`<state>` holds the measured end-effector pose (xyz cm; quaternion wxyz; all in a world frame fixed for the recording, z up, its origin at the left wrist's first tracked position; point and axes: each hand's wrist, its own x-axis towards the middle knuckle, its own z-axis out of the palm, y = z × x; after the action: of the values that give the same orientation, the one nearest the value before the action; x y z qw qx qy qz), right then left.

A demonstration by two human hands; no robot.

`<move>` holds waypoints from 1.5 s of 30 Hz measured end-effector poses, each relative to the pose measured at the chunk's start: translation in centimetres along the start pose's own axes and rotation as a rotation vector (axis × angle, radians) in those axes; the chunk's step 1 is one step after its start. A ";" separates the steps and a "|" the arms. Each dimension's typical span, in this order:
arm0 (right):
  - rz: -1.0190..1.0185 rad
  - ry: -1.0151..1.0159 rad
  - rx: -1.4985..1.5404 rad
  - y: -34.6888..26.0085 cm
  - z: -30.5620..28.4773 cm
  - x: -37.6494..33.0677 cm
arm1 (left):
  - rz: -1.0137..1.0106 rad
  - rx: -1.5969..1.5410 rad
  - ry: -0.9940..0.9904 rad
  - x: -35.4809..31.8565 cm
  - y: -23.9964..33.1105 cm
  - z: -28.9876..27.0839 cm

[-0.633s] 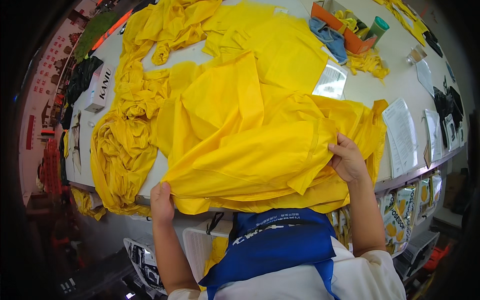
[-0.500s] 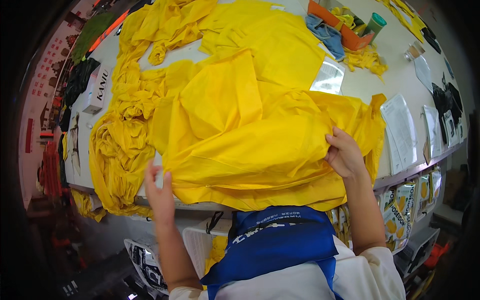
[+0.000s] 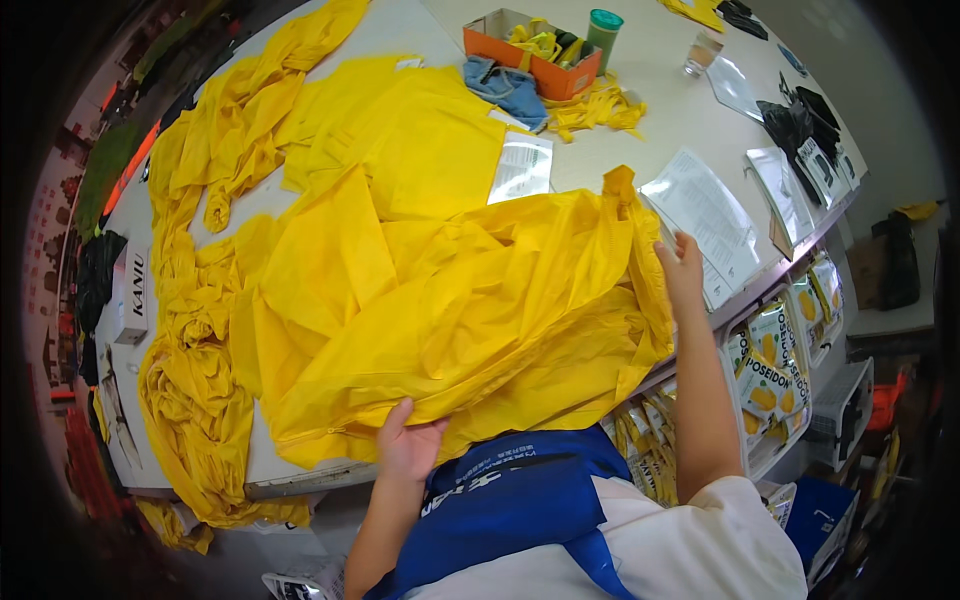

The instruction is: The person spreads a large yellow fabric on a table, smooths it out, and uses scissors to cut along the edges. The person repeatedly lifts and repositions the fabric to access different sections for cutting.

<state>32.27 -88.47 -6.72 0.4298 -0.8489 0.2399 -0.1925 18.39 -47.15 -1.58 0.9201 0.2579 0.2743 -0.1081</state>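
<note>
A yellow zippered garment (image 3: 470, 310) lies rumpled across the near part of the table, its zipper line slanting up from near left to right. At the garment's front edge, my left hand (image 3: 408, 445) is closed on the cloth beside the zipper, thumb on top. My right hand (image 3: 682, 275) is at the garment's right end, thumb against the edge and fingers apart from it. Left of the garment, a long bunched heap of yellow cloth (image 3: 200, 400) hangs over the table's front edge. Flatter yellow cloth pieces (image 3: 400, 140) are spread behind it.
An orange box (image 3: 530, 60) of small items stands at the back beside a green canister (image 3: 602, 40), blue denim cloth (image 3: 505, 92) and yellow scraps (image 3: 595, 110). Printed sheets (image 3: 705, 215) lie to the right. A white box (image 3: 130, 295) stands at left. Below the table are packaged goods (image 3: 770, 370).
My view has turned to the right. My left hand has moved right along the front edge and taken hold of cloth. My right hand has shifted from the garment's top to its right end.
</note>
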 end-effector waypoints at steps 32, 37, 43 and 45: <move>-0.787 -0.788 0.252 -21.5 1.6 -6.5 | 0.312 0.093 -0.166 -4.4 2.0 6.1; -1.134 -1.137 0.316 -23.8 5.0 -9.2 | 0.312 0.119 -0.166 -5.0 2.5 6.7; -1.015 -1.197 0.334 -22.5 4.6 -11.0 | 0.272 0.038 -0.190 -4.6 2.6 6.0; -0.959 -1.194 0.351 -22.3 4.6 -11.4 | 0.287 0.063 -0.202 -4.5 2.5 5.9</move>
<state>30.85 -67.52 7.64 0.4840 -0.7392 -0.4583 0.0966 18.15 -47.96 6.18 0.9405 0.3109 0.1371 -0.0095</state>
